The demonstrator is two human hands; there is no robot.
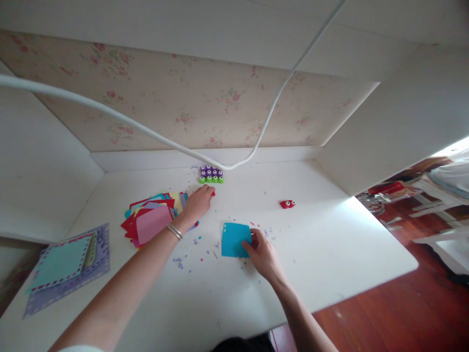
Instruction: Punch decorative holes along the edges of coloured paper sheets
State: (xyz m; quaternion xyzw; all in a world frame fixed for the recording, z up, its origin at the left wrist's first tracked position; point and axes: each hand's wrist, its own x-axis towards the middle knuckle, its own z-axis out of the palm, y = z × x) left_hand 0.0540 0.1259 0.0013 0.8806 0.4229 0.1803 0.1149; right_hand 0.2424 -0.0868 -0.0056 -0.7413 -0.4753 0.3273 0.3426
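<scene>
My right hand (pixel 261 252) pinches the right edge of a blue paper square (pixel 234 240), which lies on the table and has small holes at its upper left corner. My left hand (pixel 200 201) is closed beyond the paper, with a bit of a small red craft punch (pixel 213 194) showing at its fingertips; the rest of it is covered by the fingers. Just past that hand, purple and green craft punches (pixel 211 174) with white round tops stand in rows. To the right lie red craft punches (pixel 287 204) with the same tops.
A stack of coloured paper sheets (pixel 154 224) lies partly behind my left forearm. At the far left are punched sheets (pixel 64 261) with dotted borders. Paper dots (pixel 179 263) are scattered over the white table (pixel 330 254). A white cable (pixel 146 128) hangs across the view.
</scene>
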